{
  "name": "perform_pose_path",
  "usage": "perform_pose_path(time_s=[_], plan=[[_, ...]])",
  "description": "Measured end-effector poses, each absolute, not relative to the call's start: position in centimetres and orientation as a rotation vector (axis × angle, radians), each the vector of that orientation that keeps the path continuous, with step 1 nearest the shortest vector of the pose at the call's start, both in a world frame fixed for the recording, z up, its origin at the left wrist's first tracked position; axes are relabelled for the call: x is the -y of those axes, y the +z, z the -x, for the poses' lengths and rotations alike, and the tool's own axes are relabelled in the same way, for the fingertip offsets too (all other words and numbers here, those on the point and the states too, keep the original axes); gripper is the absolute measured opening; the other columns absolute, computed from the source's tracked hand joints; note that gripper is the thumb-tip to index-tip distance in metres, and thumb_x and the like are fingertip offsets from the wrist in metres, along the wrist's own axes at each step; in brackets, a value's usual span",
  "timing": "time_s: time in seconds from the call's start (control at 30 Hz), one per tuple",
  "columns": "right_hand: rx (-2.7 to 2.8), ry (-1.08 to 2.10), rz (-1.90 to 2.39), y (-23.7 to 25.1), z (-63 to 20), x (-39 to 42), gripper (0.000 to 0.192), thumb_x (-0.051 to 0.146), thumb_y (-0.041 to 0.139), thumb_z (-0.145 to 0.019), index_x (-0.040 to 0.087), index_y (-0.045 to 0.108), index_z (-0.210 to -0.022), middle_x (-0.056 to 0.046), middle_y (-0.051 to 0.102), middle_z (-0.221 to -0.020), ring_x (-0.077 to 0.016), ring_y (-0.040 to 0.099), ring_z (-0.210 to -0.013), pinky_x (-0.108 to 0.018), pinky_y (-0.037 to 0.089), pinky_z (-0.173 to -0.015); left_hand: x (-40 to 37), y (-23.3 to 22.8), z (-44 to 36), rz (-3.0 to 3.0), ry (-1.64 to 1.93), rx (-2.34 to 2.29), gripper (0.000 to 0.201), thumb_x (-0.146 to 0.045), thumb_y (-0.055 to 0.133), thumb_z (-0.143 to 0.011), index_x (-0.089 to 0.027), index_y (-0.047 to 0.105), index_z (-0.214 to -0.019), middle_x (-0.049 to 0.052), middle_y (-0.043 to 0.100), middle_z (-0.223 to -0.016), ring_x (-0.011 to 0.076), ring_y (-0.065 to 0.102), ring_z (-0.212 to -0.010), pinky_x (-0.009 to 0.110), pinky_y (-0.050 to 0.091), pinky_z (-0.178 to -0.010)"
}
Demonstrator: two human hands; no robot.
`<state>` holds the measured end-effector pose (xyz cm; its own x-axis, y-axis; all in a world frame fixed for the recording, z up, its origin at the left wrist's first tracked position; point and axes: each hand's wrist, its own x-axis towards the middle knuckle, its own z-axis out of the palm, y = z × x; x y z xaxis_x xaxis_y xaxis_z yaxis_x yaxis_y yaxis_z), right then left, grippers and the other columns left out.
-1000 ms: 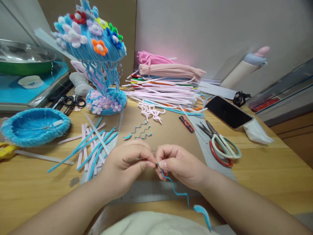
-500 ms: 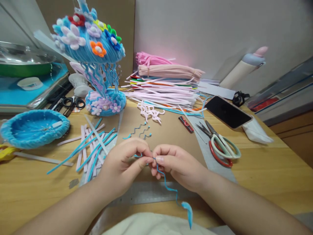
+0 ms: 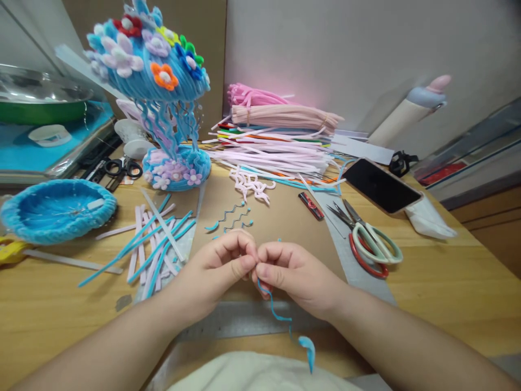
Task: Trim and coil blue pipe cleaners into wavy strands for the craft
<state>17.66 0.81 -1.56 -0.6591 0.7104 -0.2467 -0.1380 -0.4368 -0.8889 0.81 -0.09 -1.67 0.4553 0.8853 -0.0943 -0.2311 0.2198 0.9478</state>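
My left hand point(image 3: 228, 271) and my right hand point(image 3: 291, 274) meet over the brown board point(image 3: 293, 222), thumbs and fingertips pinched together. Between them they grip one end of a blue pipe cleaner point(image 3: 277, 314). Its thin, trimmed length hangs in bends below my right hand and finishes in a fluffy, leaf-shaped tip. The pinched end is hidden by my fingers. Just beyond my hands lie several wavy trimmed stems point(image 3: 234, 220) with blue ends. Behind those is a small heap of curled pale pink pieces point(image 3: 250, 184).
Cut blue and lilac strips point(image 3: 158, 244) lie left, beside a blue fuzzy bowl shape point(image 3: 57, 209). A flower-covered blue jellyfish model point(image 3: 158, 70) stands behind. Bundles of pipe cleaners point(image 3: 280, 117) are stacked at the back. Scissors point(image 3: 370, 239), a red clipper point(image 3: 310, 205) and a phone point(image 3: 380, 184) lie right.
My hands have drawn closer together, closing the small gap where the blue stem showed between the fingertips. The hanging tail has shifted slightly left and up.
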Motion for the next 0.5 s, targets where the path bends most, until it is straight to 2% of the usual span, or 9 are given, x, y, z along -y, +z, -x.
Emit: perform_pose_path(time_s=[0.23,0.4,0.5], plan=[[1.300,2.079,0.893,-1.31,-17.56,-0.63,0.032,0.045,0.070,-0.073,0.015,0.057,-0.070,0.003,0.053,-0.060,-0.0077,0.047,-0.055,-0.022,0.039,-0.055,0.20,-2.10,-0.79,-0.843,0.804,-0.749,0.023,-0.032,0.070,-0.075,-0.019,0.053,-0.082,-0.002,0.055,-0.072,0.0113,0.055,-0.064,0.025,0.044,-0.062],[1.202,2.087,0.839,-1.68,-17.69,-0.58,0.029,0.041,0.070,-0.075,0.016,0.056,-0.070,0.002,0.054,-0.063,-0.0073,0.047,-0.055,-0.021,0.040,-0.055,0.03,-1.96,-0.50,-0.864,0.819,-0.721,0.024,-0.038,0.068,-0.076,-0.020,0.058,-0.088,0.000,0.058,-0.075,0.0135,0.058,-0.067,0.029,0.047,-0.066],[1.199,2.098,0.838,-1.63,-17.81,-0.70,0.030,0.043,0.070,-0.074,0.016,0.057,-0.071,0.002,0.054,-0.063,-0.0072,0.047,-0.055,-0.022,0.041,-0.055,-0.02,-1.97,-0.40,-0.918,0.823,-0.728,0.020,-0.035,0.069,-0.076,-0.019,0.059,-0.083,0.001,0.056,-0.078,0.0144,0.057,-0.070,0.029,0.048,-0.067]])
